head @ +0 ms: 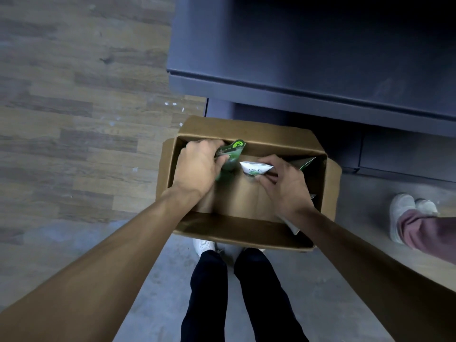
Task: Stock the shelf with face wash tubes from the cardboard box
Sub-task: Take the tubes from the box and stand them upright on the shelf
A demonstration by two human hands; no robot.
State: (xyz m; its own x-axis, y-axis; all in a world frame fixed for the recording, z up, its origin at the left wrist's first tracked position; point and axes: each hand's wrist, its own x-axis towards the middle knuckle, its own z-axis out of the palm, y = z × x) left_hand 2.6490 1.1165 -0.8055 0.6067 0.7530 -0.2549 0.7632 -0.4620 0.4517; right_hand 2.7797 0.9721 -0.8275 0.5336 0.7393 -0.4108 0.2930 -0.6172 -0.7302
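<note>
Face wash tubes: green tube [230, 156] in my left grip [197, 166], white tube [256, 167] pinched by my right grip [283, 183], both low in the cardboard box [246, 233]; shelf [320, 90] sits beyond its far edge.

Print on the white tube [256, 167] and green pack [233, 154] is too blurred to read.

Cardboard box [249, 229] (flaps open) on grey floor [308, 280]
</note>
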